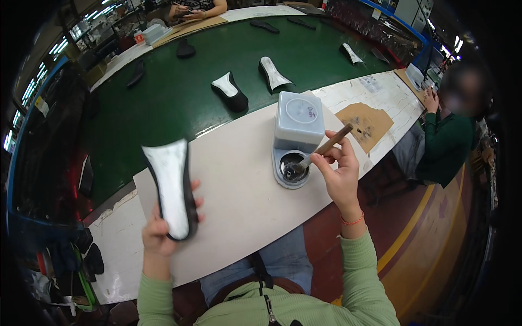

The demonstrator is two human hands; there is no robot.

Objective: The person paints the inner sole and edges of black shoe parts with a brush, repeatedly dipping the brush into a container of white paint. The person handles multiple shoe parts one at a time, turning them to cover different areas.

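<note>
One sole (173,187) — one brush (321,151)

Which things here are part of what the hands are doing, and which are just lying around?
In use:
left hand holding shoe sole
right hand holding brush
glue pot

Lying about:
soles on green belt, such as and

White worktable (239,179) with worn patches, a grey glue dispenser (297,130) standing on it, green conveyor belt (179,92) behind — several shoe soles (229,91) lying on it, well apart
</note>
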